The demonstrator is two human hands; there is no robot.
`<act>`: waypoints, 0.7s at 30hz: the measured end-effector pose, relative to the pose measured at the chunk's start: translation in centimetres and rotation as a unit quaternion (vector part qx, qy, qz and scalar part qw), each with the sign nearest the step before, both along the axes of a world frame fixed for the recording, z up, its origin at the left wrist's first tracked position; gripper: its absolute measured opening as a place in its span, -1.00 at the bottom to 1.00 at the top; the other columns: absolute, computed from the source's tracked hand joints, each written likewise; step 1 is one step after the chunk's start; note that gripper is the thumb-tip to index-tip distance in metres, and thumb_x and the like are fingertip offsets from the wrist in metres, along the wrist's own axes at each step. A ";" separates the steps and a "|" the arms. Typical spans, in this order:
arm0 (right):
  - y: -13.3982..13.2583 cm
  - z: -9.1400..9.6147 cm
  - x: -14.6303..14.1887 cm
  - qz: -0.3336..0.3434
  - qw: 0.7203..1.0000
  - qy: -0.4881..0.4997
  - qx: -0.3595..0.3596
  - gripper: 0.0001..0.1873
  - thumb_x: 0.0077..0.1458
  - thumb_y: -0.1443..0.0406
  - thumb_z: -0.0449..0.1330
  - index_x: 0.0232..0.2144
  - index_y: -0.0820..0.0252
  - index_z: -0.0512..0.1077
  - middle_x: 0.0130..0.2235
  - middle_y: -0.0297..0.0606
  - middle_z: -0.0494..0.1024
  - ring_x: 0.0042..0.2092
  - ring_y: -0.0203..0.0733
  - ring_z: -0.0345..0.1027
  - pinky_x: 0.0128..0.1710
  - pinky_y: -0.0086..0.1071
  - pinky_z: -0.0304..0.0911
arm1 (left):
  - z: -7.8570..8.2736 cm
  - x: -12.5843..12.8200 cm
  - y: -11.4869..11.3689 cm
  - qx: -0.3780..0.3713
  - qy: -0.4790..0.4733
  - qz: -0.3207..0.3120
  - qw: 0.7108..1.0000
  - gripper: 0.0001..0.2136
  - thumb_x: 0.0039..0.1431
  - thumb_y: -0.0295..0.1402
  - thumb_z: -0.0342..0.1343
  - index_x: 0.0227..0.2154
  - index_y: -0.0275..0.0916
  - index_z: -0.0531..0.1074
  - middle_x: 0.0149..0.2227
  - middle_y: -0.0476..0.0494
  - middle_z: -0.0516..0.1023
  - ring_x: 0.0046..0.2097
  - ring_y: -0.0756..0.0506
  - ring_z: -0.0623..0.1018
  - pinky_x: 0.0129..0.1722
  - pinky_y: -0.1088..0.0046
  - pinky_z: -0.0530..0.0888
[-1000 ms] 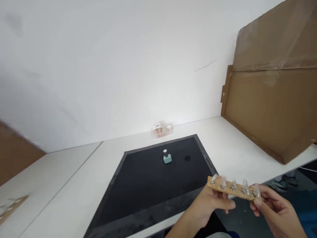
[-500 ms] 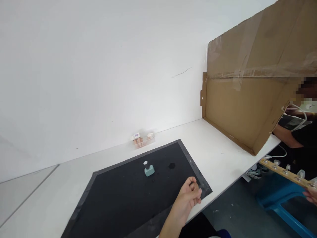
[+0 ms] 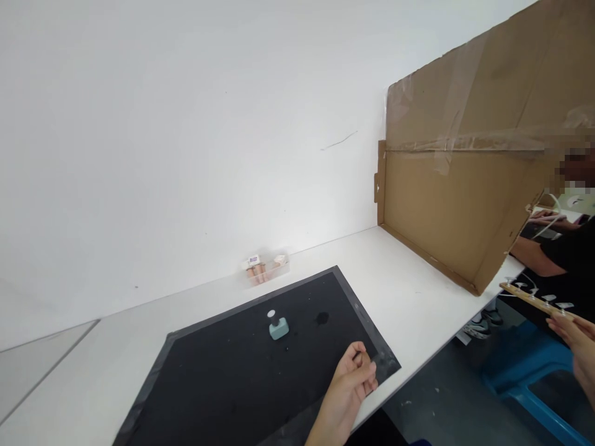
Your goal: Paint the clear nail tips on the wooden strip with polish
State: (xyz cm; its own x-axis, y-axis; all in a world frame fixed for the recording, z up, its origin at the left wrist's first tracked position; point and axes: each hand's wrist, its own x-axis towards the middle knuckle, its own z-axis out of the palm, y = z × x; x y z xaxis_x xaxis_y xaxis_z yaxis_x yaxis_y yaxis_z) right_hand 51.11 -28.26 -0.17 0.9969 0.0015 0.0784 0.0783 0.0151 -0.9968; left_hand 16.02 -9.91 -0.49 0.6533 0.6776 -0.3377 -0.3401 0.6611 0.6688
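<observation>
My left hand [image 3: 348, 384] hovers over the near right corner of the black mat [image 3: 204, 384]. Its fingers are loosely curled, with nothing visible in them. At the right edge of the view, my right hand [image 3: 579, 347] grips one end of a wooden strip [image 3: 534, 300] fitted with several clear suction cups. The strip is held out beyond the table edge, above a blue stool. A small teal block-shaped object [image 3: 279, 329] with a dark neck and white round top stands on the mat, apart from both hands.
A clear plastic box [image 3: 267, 269] with several tan pieces and white labelled items sits against the wall. A large cardboard box [image 3: 432, 204] stands on its side at the right. Beyond it sits another person [image 3: 553, 254]. A blue stool [image 3: 530, 365] is below.
My right hand has come further into view from the right edge, raising the wooden strip and turning it so the suction cups look different. My left hand has barely moved. The view has shifted slightly.
</observation>
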 end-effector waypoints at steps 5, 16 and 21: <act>3.9 -0.2 0.2 0.029 0.999 0.026 0.015 -0.72 -0.35 0.29 0.39 -0.53 0.22 0.38 -0.49 -0.26 0.44 -0.44 -0.15 0.42 -0.37 -0.29 0.39 | 0.1 -0.1 -0.1 -0.003 -0.006 0.006 1.000 -0.54 -0.42 -0.38 0.41 -0.47 -0.23 0.23 -0.66 0.20 0.22 -0.62 0.16 0.23 -0.56 0.60 0.19; 9.2 -3.5 3.1 0.042 0.987 0.020 -0.151 -0.70 0.14 0.27 0.15 -0.08 0.28 0.36 -0.06 -0.18 0.43 -0.10 -0.06 0.37 -0.14 -0.12 0.33 | 0.7 -0.1 -0.3 -0.008 0.000 0.020 1.000 -0.51 -0.50 -0.35 0.43 -0.51 -0.23 0.21 -0.69 0.21 0.23 -0.65 0.15 0.22 -0.57 0.59 0.16; 9.6 -3.2 3.8 0.040 0.970 -0.002 -0.238 -0.71 0.08 0.29 0.21 -0.15 0.35 0.41 -0.10 -0.11 0.46 -0.08 0.04 0.36 -0.12 -0.10 0.30 | 1.0 -0.1 -0.4 -0.011 0.003 0.027 1.000 -0.51 -0.52 -0.34 0.43 -0.51 -0.24 0.23 -0.69 0.21 0.23 -0.65 0.16 0.21 -0.57 0.58 0.17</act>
